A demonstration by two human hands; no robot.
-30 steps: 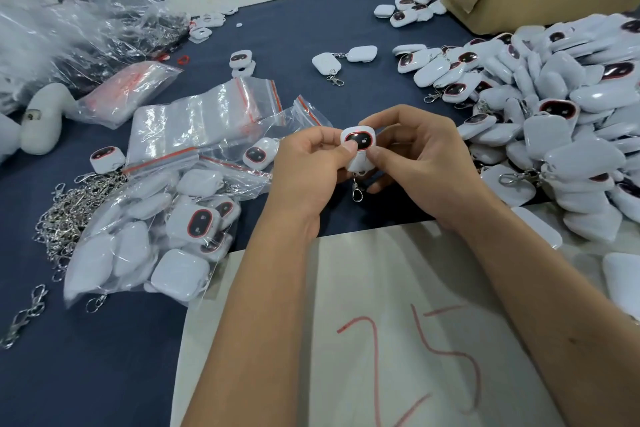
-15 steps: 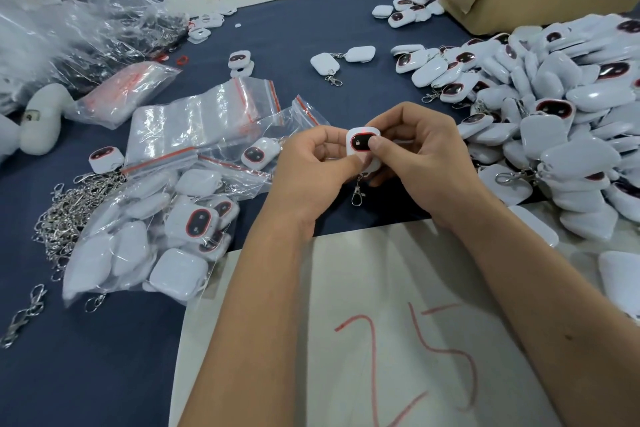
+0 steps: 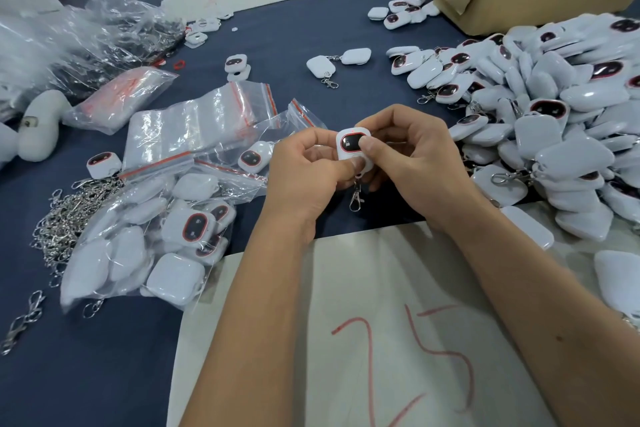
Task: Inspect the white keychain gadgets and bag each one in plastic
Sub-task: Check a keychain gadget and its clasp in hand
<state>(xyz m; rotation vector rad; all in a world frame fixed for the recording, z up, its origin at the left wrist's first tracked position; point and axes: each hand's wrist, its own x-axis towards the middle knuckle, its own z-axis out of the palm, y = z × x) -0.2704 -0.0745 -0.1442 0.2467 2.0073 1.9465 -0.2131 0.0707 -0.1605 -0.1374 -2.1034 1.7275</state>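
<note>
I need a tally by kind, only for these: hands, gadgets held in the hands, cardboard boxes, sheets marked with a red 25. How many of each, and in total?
hands: 2, the left hand and the right hand
held gadget: 1
cardboard box: 1
sheet marked 25: 1
total: 5

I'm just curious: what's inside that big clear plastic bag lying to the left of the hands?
The clear plastic bag holds many white keychain gadgets, some face up showing dark red-rimmed screens. How many lie underneath is hidden by the top ones.

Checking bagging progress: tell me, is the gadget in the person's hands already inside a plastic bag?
No: the gadget sits bare between the left hand and right hand, its clip dangling free.
</note>
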